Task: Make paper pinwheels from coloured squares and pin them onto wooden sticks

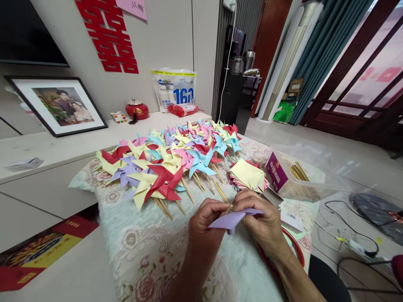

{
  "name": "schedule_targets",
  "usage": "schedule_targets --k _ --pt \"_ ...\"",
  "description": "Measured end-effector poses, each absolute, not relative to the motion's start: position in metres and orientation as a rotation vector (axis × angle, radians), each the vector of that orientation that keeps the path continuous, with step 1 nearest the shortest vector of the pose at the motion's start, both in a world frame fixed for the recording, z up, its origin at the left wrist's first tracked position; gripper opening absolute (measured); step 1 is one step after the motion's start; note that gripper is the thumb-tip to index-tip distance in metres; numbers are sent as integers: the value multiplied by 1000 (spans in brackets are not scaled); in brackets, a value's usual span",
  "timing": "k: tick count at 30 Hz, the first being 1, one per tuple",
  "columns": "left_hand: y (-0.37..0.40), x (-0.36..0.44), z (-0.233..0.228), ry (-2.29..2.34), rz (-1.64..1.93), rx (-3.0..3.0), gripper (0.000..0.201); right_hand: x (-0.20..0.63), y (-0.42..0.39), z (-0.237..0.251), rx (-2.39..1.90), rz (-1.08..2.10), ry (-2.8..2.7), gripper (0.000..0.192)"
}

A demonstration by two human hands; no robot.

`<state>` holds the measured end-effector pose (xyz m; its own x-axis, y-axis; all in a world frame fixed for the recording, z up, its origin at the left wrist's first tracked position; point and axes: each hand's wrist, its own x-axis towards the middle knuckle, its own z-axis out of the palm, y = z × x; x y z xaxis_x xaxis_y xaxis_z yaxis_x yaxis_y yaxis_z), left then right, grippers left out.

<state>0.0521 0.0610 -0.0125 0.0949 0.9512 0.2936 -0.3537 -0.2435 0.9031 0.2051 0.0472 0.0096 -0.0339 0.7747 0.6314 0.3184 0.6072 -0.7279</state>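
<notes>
Dozens of finished pinwheels (170,161) lie beyond the fingers; both hands, left hand (206,220) and right hand (262,218), clamp a lilac sheet (231,219), unassembled; cut sheets (248,175) remain stacked.

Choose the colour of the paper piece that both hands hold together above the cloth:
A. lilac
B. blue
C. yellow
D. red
A: the paper piece pinched between the left hand and the right hand is pale lilac; the yellow sheets lie on the paper stack farther back, and red and blue show only in the finished pinwheels.
</notes>
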Motion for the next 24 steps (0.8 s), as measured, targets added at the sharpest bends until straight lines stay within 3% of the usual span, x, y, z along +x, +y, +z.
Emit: schedule_targets --k 17,24 --pt "64 48 -12 683 1400 1284 17 204 47 9 -930 508 -1626 7" --pt "63 46 -13 669 1441 1344 27 203 45 9 -917 556 -1602 4"
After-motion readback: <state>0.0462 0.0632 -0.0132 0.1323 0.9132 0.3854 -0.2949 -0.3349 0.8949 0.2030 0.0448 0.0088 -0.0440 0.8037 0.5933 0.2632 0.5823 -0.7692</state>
